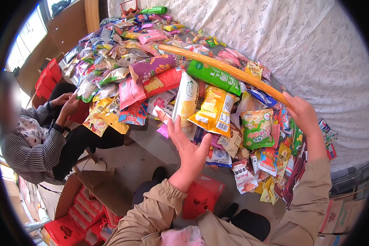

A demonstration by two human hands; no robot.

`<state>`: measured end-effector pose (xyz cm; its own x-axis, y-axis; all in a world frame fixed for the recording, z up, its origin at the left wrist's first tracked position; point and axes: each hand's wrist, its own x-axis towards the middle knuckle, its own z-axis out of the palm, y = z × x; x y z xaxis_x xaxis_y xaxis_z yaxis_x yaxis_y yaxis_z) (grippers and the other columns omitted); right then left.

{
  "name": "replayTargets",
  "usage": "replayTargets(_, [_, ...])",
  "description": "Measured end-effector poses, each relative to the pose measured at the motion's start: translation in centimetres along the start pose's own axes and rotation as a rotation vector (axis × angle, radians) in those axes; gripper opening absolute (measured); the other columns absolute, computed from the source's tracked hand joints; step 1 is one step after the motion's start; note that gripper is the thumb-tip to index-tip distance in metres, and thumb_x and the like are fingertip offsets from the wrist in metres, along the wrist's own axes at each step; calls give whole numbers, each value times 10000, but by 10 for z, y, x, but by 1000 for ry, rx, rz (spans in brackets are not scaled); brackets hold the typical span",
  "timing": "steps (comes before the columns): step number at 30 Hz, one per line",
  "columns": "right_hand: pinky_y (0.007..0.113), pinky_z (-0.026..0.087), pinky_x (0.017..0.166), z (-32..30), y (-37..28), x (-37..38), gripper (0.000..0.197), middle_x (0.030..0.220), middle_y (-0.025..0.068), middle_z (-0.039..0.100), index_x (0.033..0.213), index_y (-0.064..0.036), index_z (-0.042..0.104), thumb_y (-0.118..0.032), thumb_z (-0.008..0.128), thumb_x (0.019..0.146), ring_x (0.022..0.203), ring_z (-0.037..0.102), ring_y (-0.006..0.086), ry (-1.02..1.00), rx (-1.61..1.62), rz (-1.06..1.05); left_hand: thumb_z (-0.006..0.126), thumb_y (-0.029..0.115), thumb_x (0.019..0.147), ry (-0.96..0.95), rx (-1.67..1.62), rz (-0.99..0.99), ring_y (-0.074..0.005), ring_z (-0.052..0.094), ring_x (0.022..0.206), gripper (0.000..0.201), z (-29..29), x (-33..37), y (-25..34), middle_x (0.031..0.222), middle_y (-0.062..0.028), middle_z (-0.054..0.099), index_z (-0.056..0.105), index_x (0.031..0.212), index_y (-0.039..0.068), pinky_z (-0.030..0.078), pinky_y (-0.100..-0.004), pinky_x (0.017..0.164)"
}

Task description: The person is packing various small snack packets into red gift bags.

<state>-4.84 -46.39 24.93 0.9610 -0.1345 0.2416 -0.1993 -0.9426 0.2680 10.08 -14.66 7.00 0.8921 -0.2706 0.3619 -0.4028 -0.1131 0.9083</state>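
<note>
My right hand (pixel 302 112) grips the near end of a long, thin, orange-yellow stick-shaped snack (pixel 229 73). It slants away to the far left over the heap. My left hand (pixel 188 149) is raised with thumb and fingers apart, holding nothing. Just beyond its fingers lie a white chip bag (pixel 186 98) and a yellow-orange snack bag (pixel 214 110). A green snack pack (pixel 214 76) lies under the stick. Left of the white bag are a red pack (pixel 163 84) and a purple pack (pixel 153 67). A green-and-tan pouch (pixel 257 128) sits between my hands.
Many packaged snacks (pixel 110 53) cover the table, which runs along a white patterned cloth (pixel 315 45). A seated person (pixel 41 123) works at the left. An open cardboard box (pixel 98 186) with red packages stands at the lower left. Red bags (pixel 200 199) lie below my left forearm.
</note>
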Motion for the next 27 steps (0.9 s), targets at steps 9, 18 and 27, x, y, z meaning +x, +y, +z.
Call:
replayTargets(9, [446, 518, 678, -6, -67, 57, 509, 859, 108, 591, 1382, -208, 600, -111, 687, 890, 798, 637, 329, 65, 35, -45, 759, 305, 882, 9, -38, 6, -455, 125, 1516, 942, -3, -4, 1, 1620, -296, 93, 192, 1577, 17, 152, -552, 1213])
replayTargets(18, [431, 502, 645, -68, -46, -2, 520, 823, 88, 570, 1322, -123, 639, -22, 659, 812, 755, 619, 290, 74, -141, -152, 749, 259, 895, 77, -132, -48, -459, 127, 1508, 931, -10, 5, -8, 1609, -311, 83, 166, 1576, 9, 140, -543, 1215])
replayTargets(27, [403, 483, 616, -111, -55, -133, 529, 835, 89, 601, 1261, -104, 673, 0, 696, 743, 732, 608, 278, 44, -202, -100, 651, 206, 1008, 229, -308, -275, -329, 241, 1473, 835, -21, 17, -16, 1608, -193, 130, 100, 1609, 24, 261, -441, 1193])
